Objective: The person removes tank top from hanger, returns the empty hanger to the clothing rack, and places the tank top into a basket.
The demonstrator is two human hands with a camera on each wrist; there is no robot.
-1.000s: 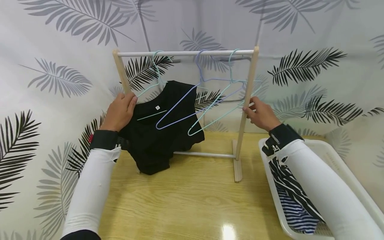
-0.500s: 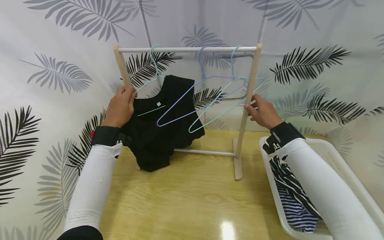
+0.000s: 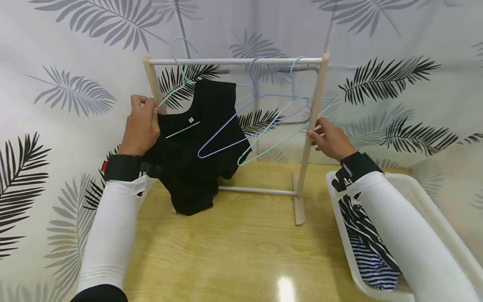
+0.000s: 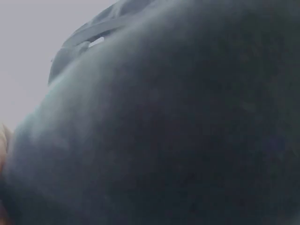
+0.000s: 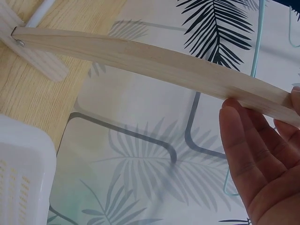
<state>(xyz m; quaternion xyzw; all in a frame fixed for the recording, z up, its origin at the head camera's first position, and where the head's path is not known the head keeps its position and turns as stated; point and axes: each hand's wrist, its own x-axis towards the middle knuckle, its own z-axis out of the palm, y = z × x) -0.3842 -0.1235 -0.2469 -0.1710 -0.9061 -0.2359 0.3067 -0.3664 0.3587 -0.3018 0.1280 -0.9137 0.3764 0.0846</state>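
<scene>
My left hand (image 3: 141, 126) grips a mint-green clothes hanger (image 3: 180, 38) and the black sleeveless top (image 3: 200, 147) on it, at the top's left shoulder. That hanger's hook stands above the bar of the small clothes rack (image 3: 226, 61). Black cloth (image 4: 164, 131) fills most of the left wrist view and hides most of that hand. My right hand (image 3: 331, 140) holds the rack's right wooden upright (image 3: 317, 96) between fingers and thumb. In the right wrist view, fingertips (image 5: 230, 115) touch the wood's edge.
A lavender hanger (image 3: 253, 84) and another mint-green hanger (image 3: 292, 84) hang on the bar, to the right of the black top. At the right, a white basket (image 3: 349, 268) with striped clothes (image 3: 373, 262) stands on the wooden table (image 3: 234, 251). Behind hangs a leaf-print cloth (image 3: 392, 54).
My left hand has shifted left and slightly up with the hanger and black top. The hanger's hook has risen off the bar. My right hand stays on the upright.
</scene>
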